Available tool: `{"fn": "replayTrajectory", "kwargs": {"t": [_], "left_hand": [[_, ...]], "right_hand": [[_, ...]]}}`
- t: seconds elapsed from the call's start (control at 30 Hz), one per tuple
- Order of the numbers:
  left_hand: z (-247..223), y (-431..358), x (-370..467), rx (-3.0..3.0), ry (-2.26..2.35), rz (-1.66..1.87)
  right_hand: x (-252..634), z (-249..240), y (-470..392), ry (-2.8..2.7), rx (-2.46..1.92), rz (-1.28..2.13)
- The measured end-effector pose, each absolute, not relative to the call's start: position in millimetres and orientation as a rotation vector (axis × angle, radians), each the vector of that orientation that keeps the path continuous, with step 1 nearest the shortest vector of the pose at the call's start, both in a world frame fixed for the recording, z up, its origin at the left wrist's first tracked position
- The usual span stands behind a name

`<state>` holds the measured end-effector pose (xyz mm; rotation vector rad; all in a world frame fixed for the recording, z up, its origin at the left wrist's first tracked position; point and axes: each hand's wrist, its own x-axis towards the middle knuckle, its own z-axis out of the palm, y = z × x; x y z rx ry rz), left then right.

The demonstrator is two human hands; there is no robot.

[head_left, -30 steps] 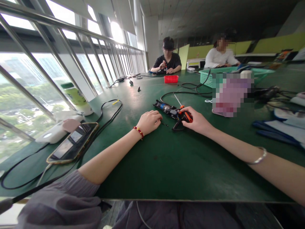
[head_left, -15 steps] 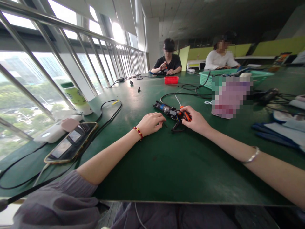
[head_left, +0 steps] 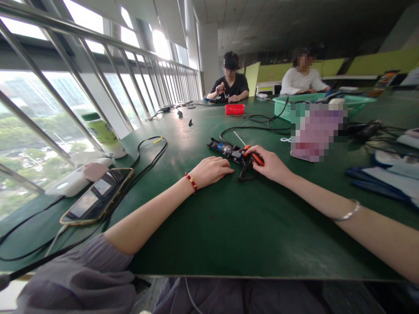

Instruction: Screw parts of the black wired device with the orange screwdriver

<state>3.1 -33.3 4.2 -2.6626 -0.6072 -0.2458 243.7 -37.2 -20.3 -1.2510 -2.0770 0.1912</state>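
A: Please, what is in the right hand?

B: Its grip is closed around the orange-and-black handle of a screwdriver. The thin metal shaft points away from the person and somewhat to the left.

A: And the left hand?

B: It rests palm down on the green table, with the fingers directed to the right. Whether its grip holds something small — this I cannot tell, because the fingers cover the place.

A: Where is the device?

B: It lies on the table, just beyond the left hand and beside the right one: a black body, opened, with a blue part inside. If the right fingers touch it, I cannot say.

A: What is around?

B: At the left there lies a phone, screen up, and farther behind it a green bottle. Across the table I see a red box and, to its right, a green basket. Behind the red box sits another person.
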Motion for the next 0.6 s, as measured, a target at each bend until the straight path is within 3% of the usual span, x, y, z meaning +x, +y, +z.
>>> {"fn": "replayTrajectory", "kwargs": {"t": [0.6], "left_hand": [[4.5,-35.9,5.2,-2.610,-0.602,-0.258]], "right_hand": [[212.6,-17.0,-53.5,-1.900,-1.440,0.164]]}}
